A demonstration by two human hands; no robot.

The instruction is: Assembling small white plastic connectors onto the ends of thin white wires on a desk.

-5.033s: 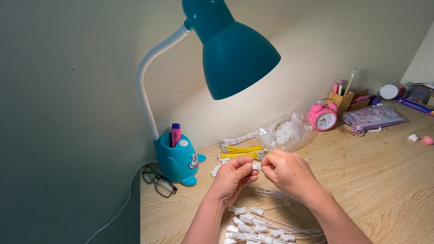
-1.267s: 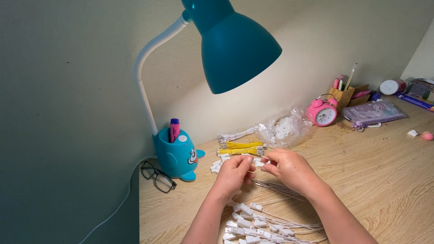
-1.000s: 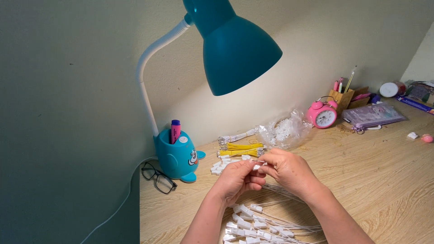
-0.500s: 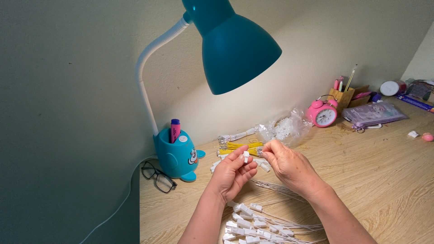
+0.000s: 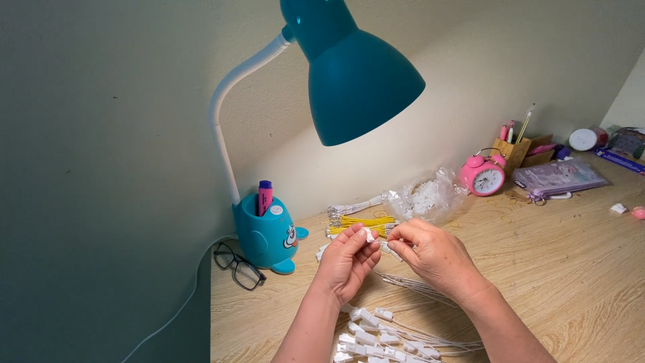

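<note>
White connector (image 5: pixel 368 234) pinched in left hand (image 5: pixel 347 262); plastic bag (image 5: pixel 428 199) holds white pieces.

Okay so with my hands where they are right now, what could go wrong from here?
The left hand pinches a small white connector only at its fingertips, so it could slip and drop among the finished white connectors near the desk edge. The right hand holds a thin wire; forced in at an angle, it might bend. Loose white wires lie under the right wrist, so a sweep of the arm could drag them.
</note>
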